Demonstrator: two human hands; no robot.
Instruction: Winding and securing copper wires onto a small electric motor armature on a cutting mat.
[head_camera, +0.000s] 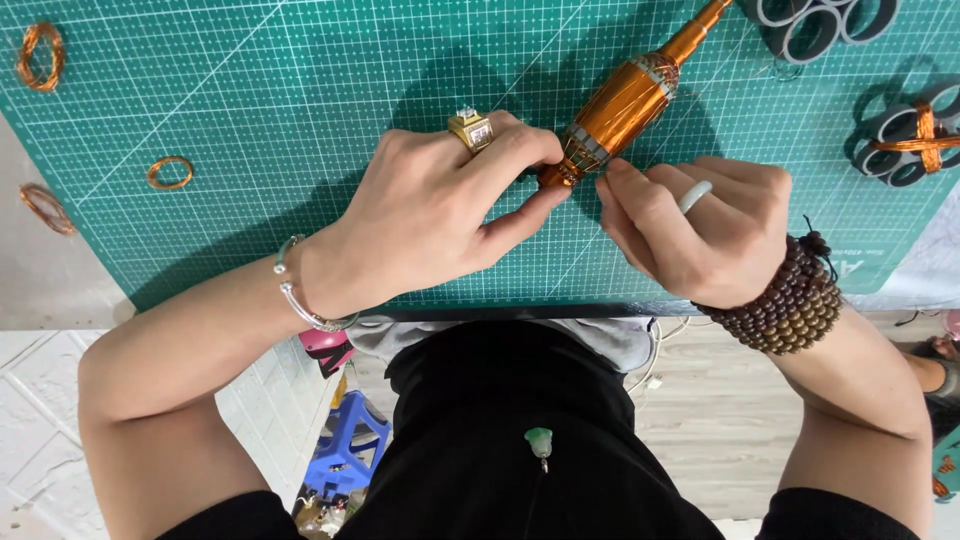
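Left hand (440, 215) and right hand (700, 225) pinch the near end of the copper-wound spindle (615, 110) — fingers closed on it. Risk: uneven finger pressure could let the fine wire slip and loosen — the windings sit tight.

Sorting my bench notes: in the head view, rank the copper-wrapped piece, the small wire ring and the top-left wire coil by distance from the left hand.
1. Copper-wrapped piece, at the left hand's fingertips.
2. Small wire ring, left on the mat.
3. Wire coil, top-left corner.

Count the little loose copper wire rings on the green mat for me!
3, all on the mat's left side: one at the top-left corner, one further in, and one at the left edge. The hands may hide more.
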